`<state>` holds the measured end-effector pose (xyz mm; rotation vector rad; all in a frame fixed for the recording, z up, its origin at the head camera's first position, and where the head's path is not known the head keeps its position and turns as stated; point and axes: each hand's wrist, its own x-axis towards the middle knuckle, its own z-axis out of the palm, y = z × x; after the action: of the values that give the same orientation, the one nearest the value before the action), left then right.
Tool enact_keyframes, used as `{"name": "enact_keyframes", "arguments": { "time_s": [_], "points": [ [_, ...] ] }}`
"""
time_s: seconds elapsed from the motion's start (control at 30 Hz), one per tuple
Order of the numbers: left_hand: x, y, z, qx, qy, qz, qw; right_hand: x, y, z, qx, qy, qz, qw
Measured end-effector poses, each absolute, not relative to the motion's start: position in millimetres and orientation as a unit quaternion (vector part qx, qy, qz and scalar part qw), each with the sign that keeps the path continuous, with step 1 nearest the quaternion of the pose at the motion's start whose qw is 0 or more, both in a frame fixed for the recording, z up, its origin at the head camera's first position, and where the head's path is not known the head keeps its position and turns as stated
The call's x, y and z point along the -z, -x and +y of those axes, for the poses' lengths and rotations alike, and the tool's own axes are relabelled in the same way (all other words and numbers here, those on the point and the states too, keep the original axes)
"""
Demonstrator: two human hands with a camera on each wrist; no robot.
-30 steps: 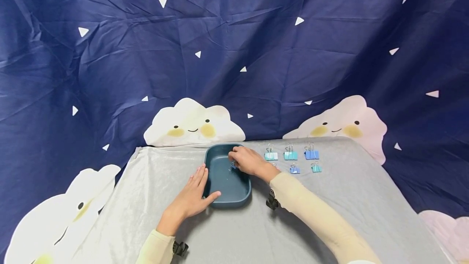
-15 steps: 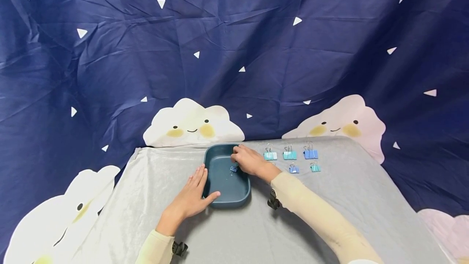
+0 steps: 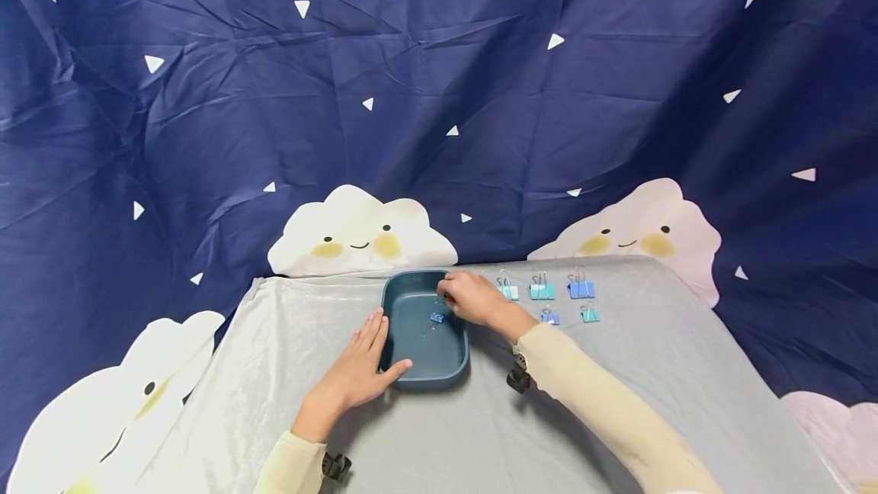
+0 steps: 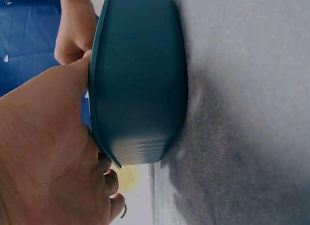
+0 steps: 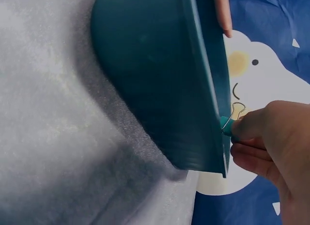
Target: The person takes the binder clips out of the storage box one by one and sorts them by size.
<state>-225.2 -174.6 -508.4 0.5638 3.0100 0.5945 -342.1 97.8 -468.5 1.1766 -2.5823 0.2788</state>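
Observation:
My left hand (image 3: 360,364) rests against the left side of a dark teal box (image 3: 425,386), its fingers straight along the rim and its thumb reaching over the near left corner. In the right wrist view, my right hand (image 5: 271,142) pinches a small green binder clip (image 5: 226,126) right at the box rim, one wire handle sticking out. From the head view, this right hand (image 3: 469,297) is over the far right side of the box, and the clip is mostly covered by its fingers. Inside the box lies a small blue binder clip (image 3: 437,318), just below those fingers.
To the right, a back row holds a white-topped clip (image 3: 509,292), a teal clip (image 3: 542,292) and a blue clip (image 3: 581,290). Before them lie a smaller blue clip (image 3: 550,317) and a smaller teal clip (image 3: 590,315). Grey cloth (image 3: 425,448) covers the table.
The blue clip in the box, first right at my right fingertips, now lies apart from them. My right hand has shifted slightly right. My left hand has stayed put.

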Motion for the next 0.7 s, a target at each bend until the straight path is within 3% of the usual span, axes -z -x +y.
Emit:
{"name": "enact_keyframes", "arguments": {
  "time_s": [0.7],
  "points": [
    [507.7, 227.4, -174.8, -0.197, -0.177, 0.964, 0.019, 456.7, 319.6, 140.5, -0.219, -0.359, -0.892, 0.164]
  ]
}}
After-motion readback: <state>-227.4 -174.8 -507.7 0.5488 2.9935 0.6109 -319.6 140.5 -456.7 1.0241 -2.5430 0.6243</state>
